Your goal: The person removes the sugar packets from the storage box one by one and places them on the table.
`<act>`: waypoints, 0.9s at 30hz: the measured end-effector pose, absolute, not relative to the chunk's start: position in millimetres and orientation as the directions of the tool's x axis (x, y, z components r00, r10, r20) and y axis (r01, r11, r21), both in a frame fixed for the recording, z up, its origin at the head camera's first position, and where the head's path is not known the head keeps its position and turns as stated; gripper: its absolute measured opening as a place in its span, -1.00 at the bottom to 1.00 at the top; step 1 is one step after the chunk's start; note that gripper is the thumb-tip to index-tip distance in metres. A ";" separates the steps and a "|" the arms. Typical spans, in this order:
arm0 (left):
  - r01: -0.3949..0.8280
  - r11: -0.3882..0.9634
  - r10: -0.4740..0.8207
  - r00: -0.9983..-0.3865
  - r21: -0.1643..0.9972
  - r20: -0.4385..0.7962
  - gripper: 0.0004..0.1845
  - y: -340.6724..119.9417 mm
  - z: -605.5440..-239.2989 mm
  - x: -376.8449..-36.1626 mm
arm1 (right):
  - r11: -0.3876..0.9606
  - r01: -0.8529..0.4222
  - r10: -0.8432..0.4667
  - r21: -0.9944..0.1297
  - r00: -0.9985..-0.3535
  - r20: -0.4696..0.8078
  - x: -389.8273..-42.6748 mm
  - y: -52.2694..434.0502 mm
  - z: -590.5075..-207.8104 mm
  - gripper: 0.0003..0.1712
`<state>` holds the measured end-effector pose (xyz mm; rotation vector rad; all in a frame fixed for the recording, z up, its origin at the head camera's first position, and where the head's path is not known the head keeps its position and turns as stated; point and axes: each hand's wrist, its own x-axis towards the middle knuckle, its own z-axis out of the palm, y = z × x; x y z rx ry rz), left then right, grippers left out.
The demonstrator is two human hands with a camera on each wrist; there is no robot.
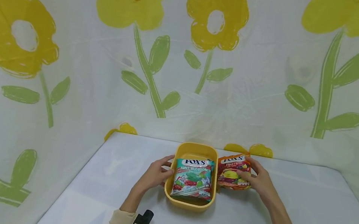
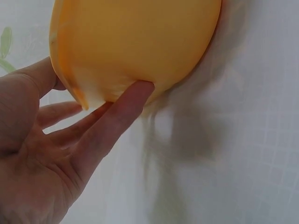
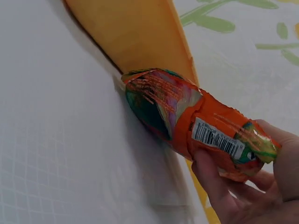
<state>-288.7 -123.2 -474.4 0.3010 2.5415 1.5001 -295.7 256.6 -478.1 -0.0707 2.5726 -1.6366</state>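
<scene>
A yellow plastic container (image 1: 187,205) stands near the table's far edge. Inside it lies a teal Fox's candy bag (image 1: 192,179), its printed front facing up. My left hand (image 1: 157,171) grips the container's left side, thumb at the rim and fingers against the outer wall (image 2: 140,42). In my right hand (image 1: 259,177) is an orange-red Fox's Fruits candy bag (image 1: 231,171), pinched by its right end. That bag is close beside the container's right wall; the right wrist view shows its barcode side (image 3: 217,137) and a shadow beneath it.
A white cloth covers the table (image 1: 133,151). Behind and to the left hangs a pale curtain (image 1: 252,99) printed with yellow flowers. Dark wrist-camera mounts (image 1: 144,218) stick out at both sleeves.
</scene>
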 end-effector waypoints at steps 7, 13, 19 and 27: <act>0.084 0.470 0.260 -0.965 0.879 -0.047 -0.35 -124.1 -474.1 -289.0 | 0.572 -0.007 -0.060 -0.820 -0.998 -0.034 -295.1 253.8 -476.9 0.01; 0.081 0.471 0.254 -0.966 0.879 -0.047 -0.35 -123.8 -472.2 -288.4 | 0.648 -0.014 -0.059 -0.762 -0.998 -0.032 -293.2 250.7 -469.7 -0.01; 0.085 0.476 0.261 -0.964 0.875 -0.049 -0.35 -122.8 -471.6 -287.7 | 0.707 -0.005 -0.065 -0.707 -0.996 -0.058 -289.9 248.9 -468.0 -0.01; 0.083 0.469 0.260 -0.964 0.879 -0.048 -0.35 -123.3 -473.9 -289.4 | 0.752 0.001 -0.066 -0.659 -0.995 -0.076 -290.1 248.5 -467.5 -0.02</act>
